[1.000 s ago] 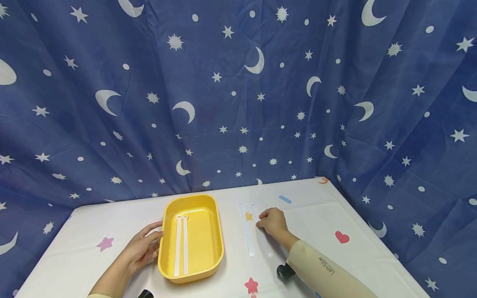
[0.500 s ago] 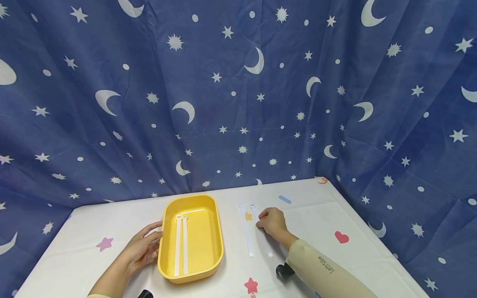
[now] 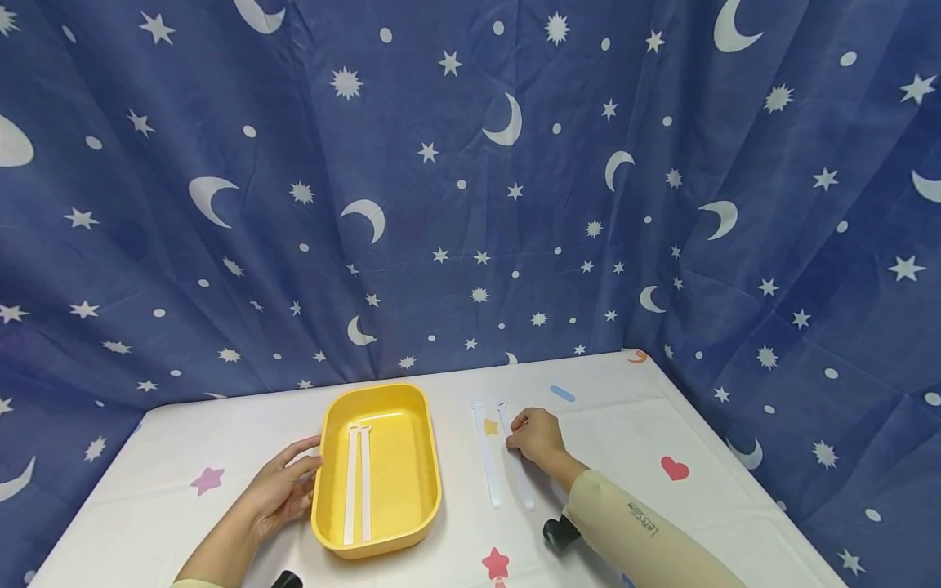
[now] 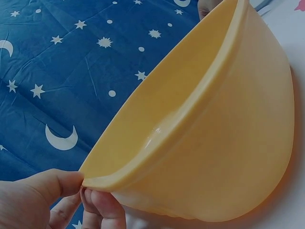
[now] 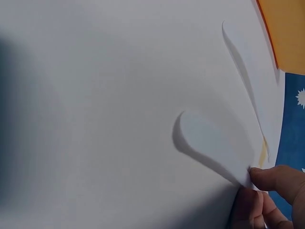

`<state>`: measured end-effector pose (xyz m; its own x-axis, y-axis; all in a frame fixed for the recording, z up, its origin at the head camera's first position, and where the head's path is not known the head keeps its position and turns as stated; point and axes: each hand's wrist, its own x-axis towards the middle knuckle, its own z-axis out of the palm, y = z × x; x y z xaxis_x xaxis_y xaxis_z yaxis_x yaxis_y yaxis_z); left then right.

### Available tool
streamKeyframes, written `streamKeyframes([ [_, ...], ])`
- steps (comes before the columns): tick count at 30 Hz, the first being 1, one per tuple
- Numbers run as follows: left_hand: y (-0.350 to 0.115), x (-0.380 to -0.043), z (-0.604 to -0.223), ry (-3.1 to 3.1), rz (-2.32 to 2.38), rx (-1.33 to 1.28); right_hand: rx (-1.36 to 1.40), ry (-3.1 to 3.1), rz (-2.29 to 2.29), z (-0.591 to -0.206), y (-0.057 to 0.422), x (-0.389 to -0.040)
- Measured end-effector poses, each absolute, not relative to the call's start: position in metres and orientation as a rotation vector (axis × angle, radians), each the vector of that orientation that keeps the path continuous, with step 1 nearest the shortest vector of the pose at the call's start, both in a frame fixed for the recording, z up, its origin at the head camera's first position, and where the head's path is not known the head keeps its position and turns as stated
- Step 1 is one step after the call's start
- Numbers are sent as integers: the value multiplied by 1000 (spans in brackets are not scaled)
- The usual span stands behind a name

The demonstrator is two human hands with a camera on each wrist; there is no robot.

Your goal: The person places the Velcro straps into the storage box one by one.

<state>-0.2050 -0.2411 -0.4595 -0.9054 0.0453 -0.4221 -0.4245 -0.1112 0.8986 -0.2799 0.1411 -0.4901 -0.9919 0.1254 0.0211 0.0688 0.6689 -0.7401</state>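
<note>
My left hand holds the left side of a yellow plastic tray; in the left wrist view its thumb and fingers pinch the rim. Two white straps with slotted heads lie side by side inside the tray. To the tray's right, my right hand pinches a third white strap between thumb and fingers, near its slotted end. That strap's free end curves and casts a shadow in the right wrist view. Another white strap lies on the table just left of it.
A white cloth with printed shapes covers the table. Behind and to the right hangs a blue curtain with moons and stars. A black device sits at the right wrist, another near the left.
The strap in my right hand has shifted slightly, its lower end a little nearer to me. Both hands and the tray stay almost where they were.
</note>
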Motion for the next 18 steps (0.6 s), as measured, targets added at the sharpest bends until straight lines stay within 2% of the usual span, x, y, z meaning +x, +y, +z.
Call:
streamKeyframes([
  [18,-240,-205,-459,1855,2090,-425,-216,-2840,1289,-488,143,-285],
])
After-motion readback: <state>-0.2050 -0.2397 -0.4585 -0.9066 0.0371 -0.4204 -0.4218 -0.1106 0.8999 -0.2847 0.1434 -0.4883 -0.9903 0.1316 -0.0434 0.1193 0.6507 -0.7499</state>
